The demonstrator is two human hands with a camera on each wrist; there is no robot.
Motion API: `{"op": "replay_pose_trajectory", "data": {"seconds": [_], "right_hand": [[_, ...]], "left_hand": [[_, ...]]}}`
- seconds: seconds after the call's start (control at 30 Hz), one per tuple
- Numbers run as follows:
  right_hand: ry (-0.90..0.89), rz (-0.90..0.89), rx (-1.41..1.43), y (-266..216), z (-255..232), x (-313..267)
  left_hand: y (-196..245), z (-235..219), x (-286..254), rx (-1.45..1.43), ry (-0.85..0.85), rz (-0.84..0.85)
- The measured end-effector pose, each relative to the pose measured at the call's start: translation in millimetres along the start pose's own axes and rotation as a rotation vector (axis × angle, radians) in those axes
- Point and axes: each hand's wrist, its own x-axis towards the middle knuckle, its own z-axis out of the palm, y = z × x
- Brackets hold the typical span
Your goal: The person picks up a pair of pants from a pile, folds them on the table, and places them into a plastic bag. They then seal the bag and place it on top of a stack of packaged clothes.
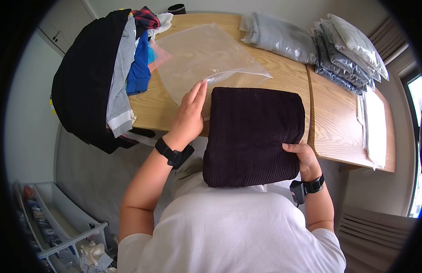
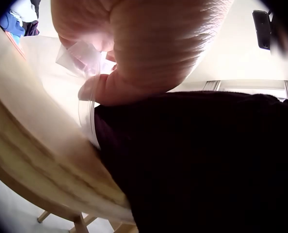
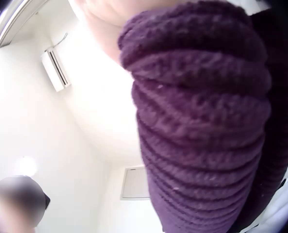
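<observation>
A folded dark purple ribbed garment (image 1: 256, 132) is held up in front of the body, at the table's near edge. My right hand (image 1: 306, 159) grips its right side, thumb on top and the other fingers hidden beneath. In the right wrist view the thick folded edge of the garment (image 3: 202, 121) fills the middle. At the garment's left side, my left hand (image 1: 189, 109) is at the mouth of a large clear plastic bag (image 1: 192, 54) lying on the table. The left wrist view shows the bag's edge (image 2: 88, 116) pinched between thumb and fingers.
A black-covered heap of clothes (image 1: 88, 82) stands left on the wooden table (image 1: 283, 73). Bagged garments (image 1: 279, 38) and a stack of more bagged garments (image 1: 347, 50) lie back right. White flat sheets (image 1: 374, 127) rest at the right edge. A white bin (image 1: 60, 214) stands lower left.
</observation>
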Motion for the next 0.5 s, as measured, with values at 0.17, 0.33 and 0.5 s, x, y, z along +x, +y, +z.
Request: {"op": "replay_pose_trajectory", "data": {"seconds": [0.17, 0.33, 0.5], "right_hand": [[-0.129, -0.089, -0.149, -4.9, 7.5, 12.9], [-0.088, 0.155, -0.155, -37.4, 18.7, 30.4], [-0.094, 0.096, -0.255, -58.5, 25.3, 70.3]], "left_hand": [[-2.3, -3.0, -2.5, -0.02, 0.057, 0.057], [-1.5, -15.7, -3.5, 0.093, -0.075, 0.082], [0.9, -25.5, 5.3, 0.156, -0.149, 0.179]]}}
